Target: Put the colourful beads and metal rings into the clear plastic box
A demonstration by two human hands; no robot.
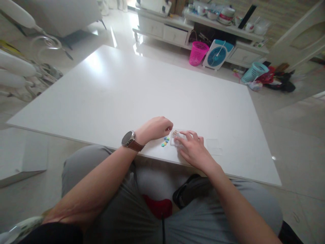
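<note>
A small clear plastic box (177, 136) lies near the front edge of the white table (142, 91). My right hand (194, 149) rests on it with fingers laid over its top, holding it in place. My left hand (156, 128), with a watch on the wrist, hovers just left of the box, fingers pinched together at its rim; what they hold is too small to make out. A few small coloured pieces (165, 141), blue, yellow and green, lie on the table below the left hand. A clear flat lid (213, 146) lies to the right of the box.
Beyond the table stand a pink basket (198, 53), a small blue fan (217, 54), a teal basket (254, 72) and a low white cabinet (167, 32). Chairs stand at the left. My knees are under the table's front edge.
</note>
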